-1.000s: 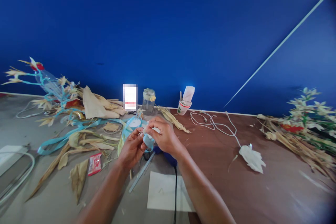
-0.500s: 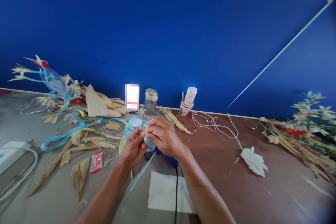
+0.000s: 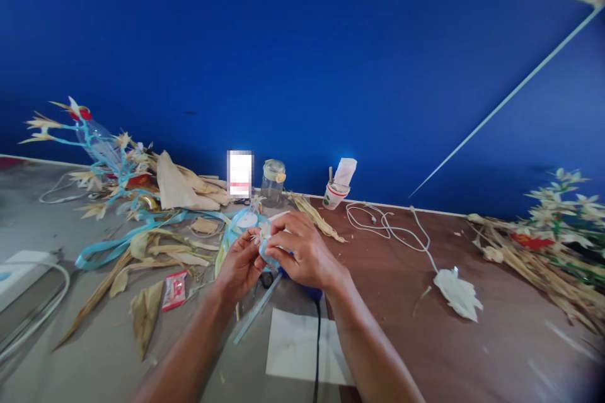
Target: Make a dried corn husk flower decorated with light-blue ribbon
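Note:
My left hand (image 3: 240, 262) pinches a small pale flower-like piece (image 3: 263, 234) between thumb and fingers, at the middle of the view. Close against it on the right, my right hand (image 3: 300, 249) has its fingers bent round a light blue strip or roll (image 3: 269, 253). Part of that blue item is hidden by the fingers. Just behind the hands lies a blue roll of tape (image 3: 246, 220). A narrow grey-blue strip (image 3: 258, 315) slants down below the hands, beside a dark blue tool (image 3: 312, 291) with a black cord.
Dried husks (image 3: 182, 189) and a plastic bottle (image 3: 100, 146) with blue-wrapped flower stems lie left. A clear jar (image 3: 273, 184) and paper cup (image 3: 335, 195) stand by the blue wall. White paper (image 3: 297, 346) lies in front; a white cable (image 3: 401, 228) and more husks are right.
My right hand has shifted slightly right, away from the pale piece, with its fingers lifted a little. More of the pale piece shows now. My left hand has hardly moved.

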The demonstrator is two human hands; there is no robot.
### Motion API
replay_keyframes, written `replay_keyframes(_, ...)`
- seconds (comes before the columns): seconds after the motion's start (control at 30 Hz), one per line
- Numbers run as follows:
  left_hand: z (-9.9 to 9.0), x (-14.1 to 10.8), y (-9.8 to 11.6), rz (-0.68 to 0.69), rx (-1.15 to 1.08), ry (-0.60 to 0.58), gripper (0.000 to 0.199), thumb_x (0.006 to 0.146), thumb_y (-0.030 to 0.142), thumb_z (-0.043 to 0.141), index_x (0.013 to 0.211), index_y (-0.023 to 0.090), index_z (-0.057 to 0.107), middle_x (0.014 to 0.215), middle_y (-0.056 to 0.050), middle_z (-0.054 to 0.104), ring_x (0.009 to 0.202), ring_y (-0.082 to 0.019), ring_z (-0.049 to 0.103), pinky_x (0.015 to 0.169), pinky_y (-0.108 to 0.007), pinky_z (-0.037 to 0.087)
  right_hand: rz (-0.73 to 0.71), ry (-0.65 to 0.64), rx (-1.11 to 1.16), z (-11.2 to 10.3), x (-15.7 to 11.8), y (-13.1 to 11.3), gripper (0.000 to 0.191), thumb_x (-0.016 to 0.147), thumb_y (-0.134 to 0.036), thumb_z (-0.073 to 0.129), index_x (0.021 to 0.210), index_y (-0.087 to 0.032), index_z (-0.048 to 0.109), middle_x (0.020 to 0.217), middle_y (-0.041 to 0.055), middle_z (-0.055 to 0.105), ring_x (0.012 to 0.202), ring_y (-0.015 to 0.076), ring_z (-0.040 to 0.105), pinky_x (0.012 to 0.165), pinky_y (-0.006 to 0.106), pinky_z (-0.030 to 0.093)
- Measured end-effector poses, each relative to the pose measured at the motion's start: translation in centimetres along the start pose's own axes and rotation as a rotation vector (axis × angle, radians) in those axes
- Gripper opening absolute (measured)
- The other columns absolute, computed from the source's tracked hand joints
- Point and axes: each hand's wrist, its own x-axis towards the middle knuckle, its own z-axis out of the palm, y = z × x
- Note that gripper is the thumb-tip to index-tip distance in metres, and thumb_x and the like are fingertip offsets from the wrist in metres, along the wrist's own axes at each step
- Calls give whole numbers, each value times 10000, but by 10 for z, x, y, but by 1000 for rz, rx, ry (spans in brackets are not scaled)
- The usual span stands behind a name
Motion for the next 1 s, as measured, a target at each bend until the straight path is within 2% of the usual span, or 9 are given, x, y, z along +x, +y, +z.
replay_keyframes(0.13, 0, 1, 1, 55, 13, -27, 231, 675, 202, 773, 812, 163, 592, 594, 53, 555, 400, -12, 429, 391, -113, 363, 68, 89, 125, -6, -1, 0, 185, 853, -254, 570, 681, -202, 610, 851, 43, 585, 841, 178, 546, 821, 344, 408)
replay_keyframes(0.23, 0, 2, 3, 98, 31, -23, 226, 659, 191, 781, 787, 163, 597, 624, 40, 580, 430, -28, 466, 405, -126, 375, 254, 157, 214, -5, -2, 8, 146, 845, -222, 573, 707, -188, 606, 846, 37, 584, 848, 167, 558, 794, 313, 425)
replay_keyframes(0.3, -1, 2, 4, 122, 36, -18, 225, 652, 179, 784, 790, 166, 607, 657, 33, 596, 459, -38, 489, 423, -137, 392, 376, 96, 269, -2, -2, 16, 34, 814, -201, 604, 801, -187, 631, 879, 34, 604, 874, 168, 568, 790, 302, 431)
replay_keyframes(0.4, -2, 2, 5, 163, 55, -15, 224, 649, 165, 786, 802, 175, 624, 690, 28, 609, 506, -51, 523, 462, -148, 417, 458, -109, 380, 6, -1, 24, 151, 767, -247, 662, 908, -192, 656, 967, 41, 632, 920, 178, 579, 779, 293, 438)
replay_keyframes(0.47, -3, 2, 5, 208, 86, -14, 207, 659, 179, 782, 801, 179, 631, 695, 26, 613, 528, -59, 538, 483, -153, 429, 470, -176, 451, 12, 0, 25, 183, 743, -265, 687, 911, -194, 665, 975, 37, 641, 922, 176, 581, 799, 293, 432)
replay_keyframes(0.57, -5, 3, 6, 282, 132, -8, 188, 675, 208, 774, 795, 183, 632, 700, 22, 621, 555, -70, 557, 523, -167, 452, 496, -101, 519, 23, 1, 23, 162, 722, -256, 697, 860, -183, 657, 892, 21, 648, 872, 165, 577, 815, 298, 421)
replay_keyframes(0.73, -8, 6, 3, 365, 201, 33, 176, 684, 211, 763, 795, 189, 628, 700, 25, 633, 593, -77, 572, 573, -177, 461, 556, 42, 654, 41, 2, 24, 181, 665, -278, 725, 759, -177, 608, 739, -19, 602, 732, 137, 546, 729, 269, 422)
replay_keyframes(0.9, -10, 7, 0, 407, 284, 50, 163, 697, 225, 748, 801, 193, 626, 684, 35, 623, 596, -73, 564, 579, -170, 448, 637, 63, 915, 49, 1, 29, 233, 622, -312, 746, 686, -185, 562, 675, -30, 571, 658, 129, 538, 663, 254, 415)
replay_keyframes(1.0, -12, 6, -2, 428, 339, 60, 163, 701, 235, 741, 809, 196, 626, 682, 41, 611, 597, -75, 562, 577, -173, 446, 665, 50, 981, 50, -1, 29, 231, 599, -292, 759, 693, -180, 580, 673, -33, 568, 629, 112, 511, 631, 237, 393)
